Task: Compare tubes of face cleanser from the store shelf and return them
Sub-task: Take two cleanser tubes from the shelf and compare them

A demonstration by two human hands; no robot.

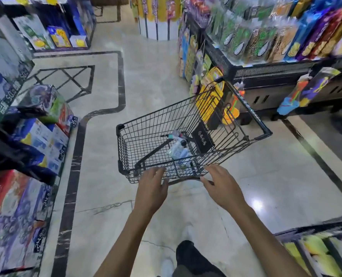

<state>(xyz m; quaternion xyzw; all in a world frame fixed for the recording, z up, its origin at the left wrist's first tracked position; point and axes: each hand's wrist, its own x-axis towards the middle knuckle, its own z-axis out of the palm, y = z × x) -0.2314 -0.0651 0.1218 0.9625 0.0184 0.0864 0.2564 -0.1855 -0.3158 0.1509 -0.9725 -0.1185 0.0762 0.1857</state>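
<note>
A black wire shopping cart (252,114) stands on the aisle floor in front of me, tilted to the right. Pale bottles and tubes (178,150) lie in its basket; the frame is too blurred to tell which are face cleanser. My left hand (151,188) reaches to the cart's near edge with fingers straight and relaxed, touching the handle area. My right hand (223,185) is spread just over the same edge, fingers extended, holding nothing. No cleanser shelf is visible.
Stacked boxed goods with price tags (36,140) line the left side. A snack shelf (276,37) runs along the upper right, with hanging toys (306,90) at its end. A display column (156,17) stands far ahead. Another shelf corner (322,250) sits at lower right.
</note>
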